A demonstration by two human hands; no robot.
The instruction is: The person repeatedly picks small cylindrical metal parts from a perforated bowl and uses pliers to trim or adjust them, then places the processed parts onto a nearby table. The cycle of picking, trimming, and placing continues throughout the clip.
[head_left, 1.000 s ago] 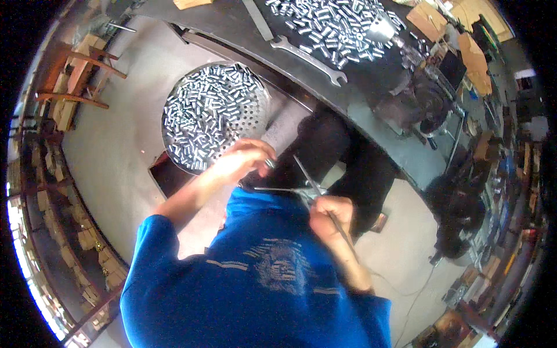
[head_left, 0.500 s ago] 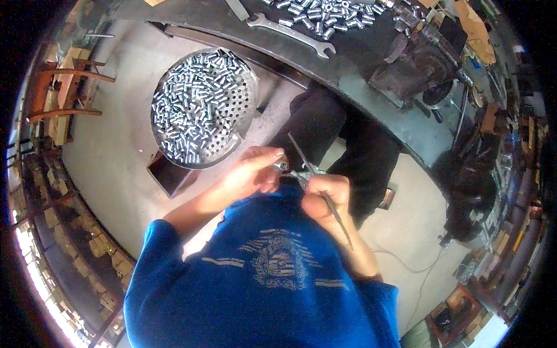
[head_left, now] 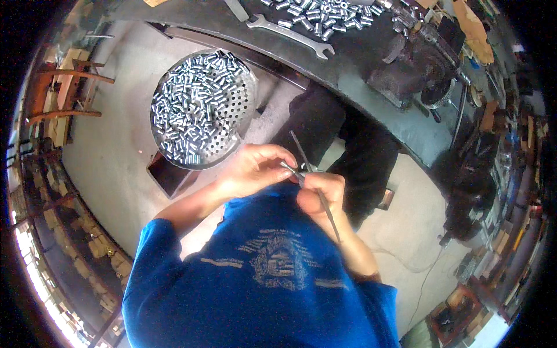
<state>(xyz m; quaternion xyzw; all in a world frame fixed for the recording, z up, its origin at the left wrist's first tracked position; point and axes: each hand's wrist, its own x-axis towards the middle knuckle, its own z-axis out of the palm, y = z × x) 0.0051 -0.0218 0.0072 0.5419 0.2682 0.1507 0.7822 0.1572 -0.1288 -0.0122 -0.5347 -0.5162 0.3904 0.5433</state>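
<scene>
My right hand (head_left: 322, 191) is closed around a thin dark metal rod (head_left: 330, 219), which slants from above the fist down along the wrist. A slim grey pointed piece (head_left: 295, 172) also sticks out of this fist toward the left fingers. My left hand (head_left: 255, 168) is pinched close by, its thumb and fingertips around a small metal piece mostly hidden by them; the grey point meets it there. Both hands are over my lap. Left of them, a round perforated metal pan (head_left: 242, 103) holds many short shiny metal sleeves (head_left: 188, 107).
A dark workbench (head_left: 354, 81) runs across the top, bearing an open-ended wrench (head_left: 290, 38), a pile of similar sleeves (head_left: 325, 16) and a dark machine (head_left: 409, 69). A dark box (head_left: 171, 176) sits under the pan. Wooden racks (head_left: 69, 95) stand at left; a cable trails on the floor at right.
My left hand has moved right, bringing its small metal piece against the pointed piece in my right hand. The right hand has shifted slightly left and the rod has tilted a little.
</scene>
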